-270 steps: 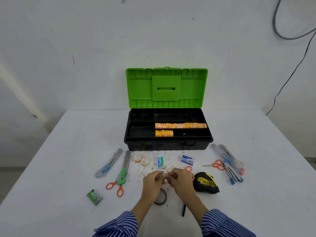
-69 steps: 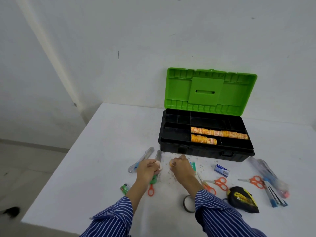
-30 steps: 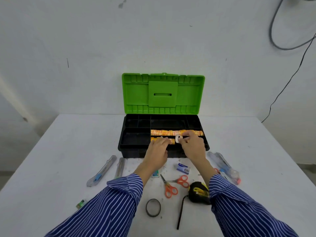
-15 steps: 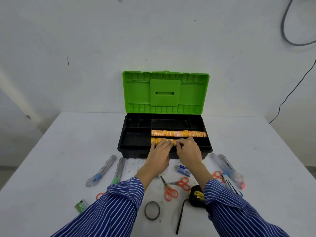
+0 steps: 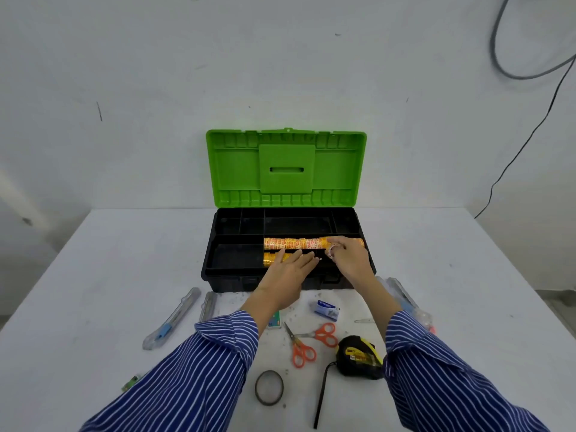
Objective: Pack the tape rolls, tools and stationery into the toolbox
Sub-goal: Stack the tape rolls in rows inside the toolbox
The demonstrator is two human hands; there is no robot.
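Observation:
The black toolbox stands open at the table's back, its green lid upright. Two rows of small orange tape rolls lie in its tray: a long rear row and a short front row. My left hand lies flat with straight fingers over the front row. My right hand pinches one small tape roll just to the right of that row, above the tray.
In front of the box lie two utility knives, orange scissors, a blue staple box, a black-and-yellow tape measure, a dark tape ring and pens in a clear bag.
My left hand has flattened over the front row. My right hand has lifted slightly to the right with a small roll in its fingertips.

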